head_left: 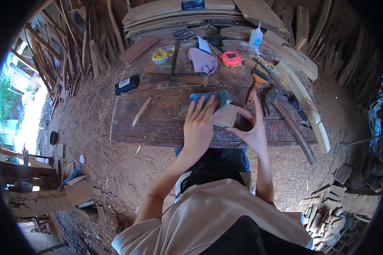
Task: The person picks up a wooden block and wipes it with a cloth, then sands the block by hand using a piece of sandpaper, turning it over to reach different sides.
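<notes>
Near the front edge of the dark wooden workbench [157, 121], my left hand [200, 123] presses a blue-green sheet of sandpaper [202, 97] with its fingers laid over it. Under and beside the sheet is a small, light, flat wooden block [227, 117], partly hidden by the sandpaper and the fingers. My right hand [254, 129] steadies the block from its right side, thumb at the near corner and fingers at the far edge. An orange-handled brush [255, 85] lies just beyond the right fingertips.
A hammer [176, 79], yellow tape measure [159, 56], pink tape measure [231, 59], purple cloth [202, 61] and glue bottle [256, 37] lie farther back. On the right are a round stick [294, 132] and a long pale board [306, 106]. A wood sliver [141, 111] lies left.
</notes>
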Tool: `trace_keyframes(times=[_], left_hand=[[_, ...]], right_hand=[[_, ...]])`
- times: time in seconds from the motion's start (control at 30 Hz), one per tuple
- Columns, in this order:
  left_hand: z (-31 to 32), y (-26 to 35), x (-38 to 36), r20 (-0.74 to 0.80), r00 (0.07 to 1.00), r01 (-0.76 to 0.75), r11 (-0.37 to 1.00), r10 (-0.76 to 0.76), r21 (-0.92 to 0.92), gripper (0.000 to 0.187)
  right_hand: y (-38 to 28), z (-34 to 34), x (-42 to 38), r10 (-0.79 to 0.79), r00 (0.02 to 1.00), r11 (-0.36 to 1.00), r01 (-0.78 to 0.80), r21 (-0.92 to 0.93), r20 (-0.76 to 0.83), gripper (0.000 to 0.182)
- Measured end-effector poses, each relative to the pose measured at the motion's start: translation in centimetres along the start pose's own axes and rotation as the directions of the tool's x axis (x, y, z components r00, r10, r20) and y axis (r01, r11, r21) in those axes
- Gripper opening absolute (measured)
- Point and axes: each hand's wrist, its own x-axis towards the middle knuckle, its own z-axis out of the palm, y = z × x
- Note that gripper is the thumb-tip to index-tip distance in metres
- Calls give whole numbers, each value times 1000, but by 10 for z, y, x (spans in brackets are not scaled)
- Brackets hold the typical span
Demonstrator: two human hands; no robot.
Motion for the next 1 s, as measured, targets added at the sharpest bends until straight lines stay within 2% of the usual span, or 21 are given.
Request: trace_keyframes(times=[0.1, 0.17, 0.23, 0.3, 0.43, 0.5, 0.63, 0.7, 0.87, 1.0], left_hand=[[-2, -9, -3, -29, 997, 75, 997, -74, 19, 39], [6, -2, -3, -60, 997, 49, 999, -49, -14, 39], [16, 13, -4, -41, 999, 12, 1000, -13, -19, 39], [23, 30, -4, 8, 999, -34, 992, 36, -122, 39], [27, 31, 2, 34, 997, -65, 987, 71, -150, 38], [20, 14, 6, -20, 1000, 23, 999, -24, -48, 37], [1, -9, 5, -42, 997, 61, 998, -62, -25, 37], [-5, -7, -4, -50, 996, 73, 994, -77, -82, 38], [-6, 14, -26, 17, 1000, 17, 999, -17, -35, 47], [0, 8, -13, -1, 1000, -8, 998, 8, -58, 46]], right_hand=[[-3, 0, 1, -14, 1000, 1000, 15, -18, 23, 126], [-1, -1, 1, -17, 1000, 998, 18, -57, 9, 124], [-1, -2, 0, -13, 1000, 998, 13, -61, 11, 123], [0, -3, 0, -11, 1000, 998, 11, -58, 3, 123], [2, -3, -1, -19, 1000, 1000, 19, -11, -4, 124], [3, -3, -2, -47, 999, 997, 46, -65, -7, 124], [-2, -1, 1, -14, 1000, 999, 14, -30, 13, 124], [-1, 0, 2, -14, 1000, 999, 15, -37, 19, 124], [2, -3, 1, -37, 998, 999, 38, -34, 41, 125], [-3, -2, 0, -11, 1000, 998, 12, -56, 19, 120]])
